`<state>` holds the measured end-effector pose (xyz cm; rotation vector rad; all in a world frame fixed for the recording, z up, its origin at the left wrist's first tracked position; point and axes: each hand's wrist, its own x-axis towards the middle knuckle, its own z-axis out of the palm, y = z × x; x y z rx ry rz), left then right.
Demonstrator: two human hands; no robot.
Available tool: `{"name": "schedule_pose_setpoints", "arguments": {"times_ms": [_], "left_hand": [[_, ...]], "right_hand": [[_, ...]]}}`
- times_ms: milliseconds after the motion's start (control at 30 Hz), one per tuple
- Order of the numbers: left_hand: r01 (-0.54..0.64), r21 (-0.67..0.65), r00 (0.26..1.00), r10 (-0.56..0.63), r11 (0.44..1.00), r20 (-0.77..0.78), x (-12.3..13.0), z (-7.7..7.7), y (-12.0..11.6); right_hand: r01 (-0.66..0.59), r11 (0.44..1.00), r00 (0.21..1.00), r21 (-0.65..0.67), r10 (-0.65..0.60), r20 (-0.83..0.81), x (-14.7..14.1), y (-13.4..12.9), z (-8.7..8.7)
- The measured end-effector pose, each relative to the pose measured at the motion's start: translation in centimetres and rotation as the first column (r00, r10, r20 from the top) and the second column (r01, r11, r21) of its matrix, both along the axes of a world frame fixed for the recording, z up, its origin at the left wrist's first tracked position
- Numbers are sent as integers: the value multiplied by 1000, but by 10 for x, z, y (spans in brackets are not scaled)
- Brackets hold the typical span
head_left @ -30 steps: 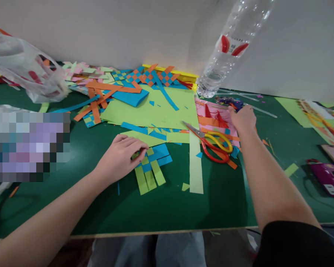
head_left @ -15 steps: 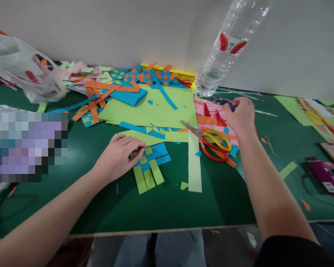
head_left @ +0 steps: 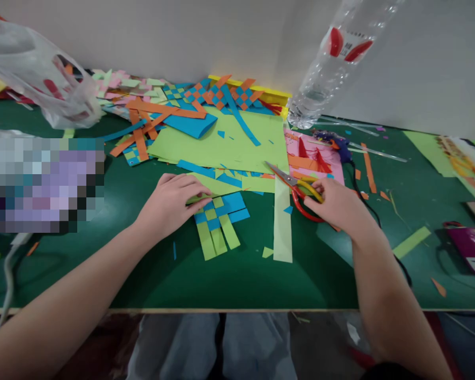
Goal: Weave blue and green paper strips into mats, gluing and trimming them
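Observation:
My left hand [head_left: 178, 199] rests at the upper left corner of a small woven piece of blue and green paper strips [head_left: 214, 224], its thumb and fingertips closed on that corner. The piece lies flat on the table, with loose strip ends spreading toward me and to the right. My right hand [head_left: 334, 203] has its fingers closed around the handles of scissors with one yellow and one red loop [head_left: 306, 184]. The scissors' blades point up and left, slightly apart, over the edge of a large green paper sheet [head_left: 237, 145]. A pale green strip [head_left: 283, 227] lies below the blades.
Behind the green sheet are woven orange and blue pieces [head_left: 221, 95]. A tilted plastic bottle [head_left: 324, 74] stands by the wall. A dark blue corded tool [head_left: 342, 150], like a glue gun, lies beyond my right hand. A plastic bag [head_left: 59, 100] and a blurred-out device [head_left: 51, 184] sit left.
My right hand has let go of the dark blue corded tool, moved down toward me and taken hold of the scissors' handles. My left hand stays on the woven piece. The view has shifted slightly.

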<state>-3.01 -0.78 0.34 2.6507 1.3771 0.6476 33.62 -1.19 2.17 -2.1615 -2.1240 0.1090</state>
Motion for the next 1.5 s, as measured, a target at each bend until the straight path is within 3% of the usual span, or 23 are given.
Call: {"name": "schedule_pose_setpoints", "arguments": {"times_ms": [133, 267, 433, 600, 800, 1133, 1300, 1500], "left_hand": [[42, 6, 999, -42, 999, -5, 2, -1, 2], [95, 8, 995, -95, 995, -22, 5, -1, 2], [45, -8, 999, -45, 999, -9, 7, 2, 1], [15, -27, 1000, -15, 1000, -3, 6, 0, 2], [69, -25, 998, -69, 997, 12, 5, -3, 4], [104, -22, 994, -103, 994, 37, 5, -4, 4], [137, -10, 989, -136, 991, 51, 6, -5, 4], [166, -35, 985, -164, 985, 53, 6, -6, 4]], "right_hand": [[-74, 997, 996, -33, 72, -50, 9, 3, -2], [-90, 996, 993, 16, 91, -78, 14, 2, 2], [0, 983, 994, 186, 20, -108, 7, -2, 11], [-128, 935, 974, 330, 181, -135, -13, -8, 11], [-331, 928, 910, 173, 363, -202, -28, -13, 2], [-506, 862, 829, 24, 493, -264, -32, -16, 5], [-485, 863, 842, 138, 504, -191, -40, -13, -1], [-476, 823, 837, 310, 532, -125, -40, -10, -7]]}}
